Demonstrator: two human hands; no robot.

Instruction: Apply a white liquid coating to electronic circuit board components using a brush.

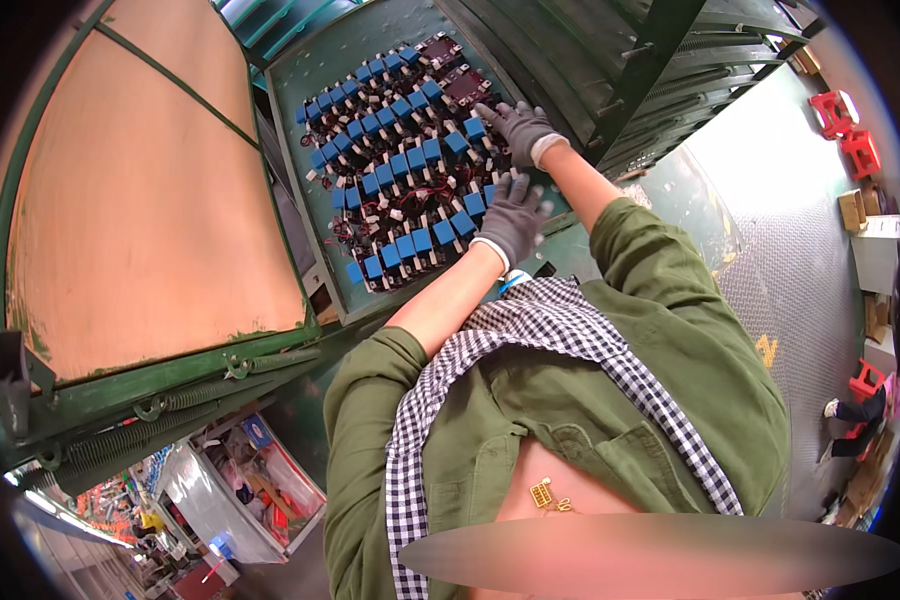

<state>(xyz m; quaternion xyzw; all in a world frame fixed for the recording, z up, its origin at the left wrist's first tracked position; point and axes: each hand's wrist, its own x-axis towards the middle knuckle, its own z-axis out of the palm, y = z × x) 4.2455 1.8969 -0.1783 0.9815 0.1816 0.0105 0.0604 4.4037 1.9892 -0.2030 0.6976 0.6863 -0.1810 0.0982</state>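
Blue-block circuit boards everywhere we look, slanting in packed rows across the green tray, from its left edge almost to its right. Our gloved left hand lies over the row ends by the near right corner; our right hand spreads over boards along the right edge. Gripping anything? We cannot tell for either hand, the fingertips are lost among the parts. Here's the danger as we judge it: red wires tangle between the rows, so one tug could drag a neighbour along, and a low wrist could knock blocks askew. Around us now: a wooden panel crowds the left edge, coil springs beneath it, and a dark green frame rises past the right edge, limiting our reach there. Red stools stand well apart, far right.
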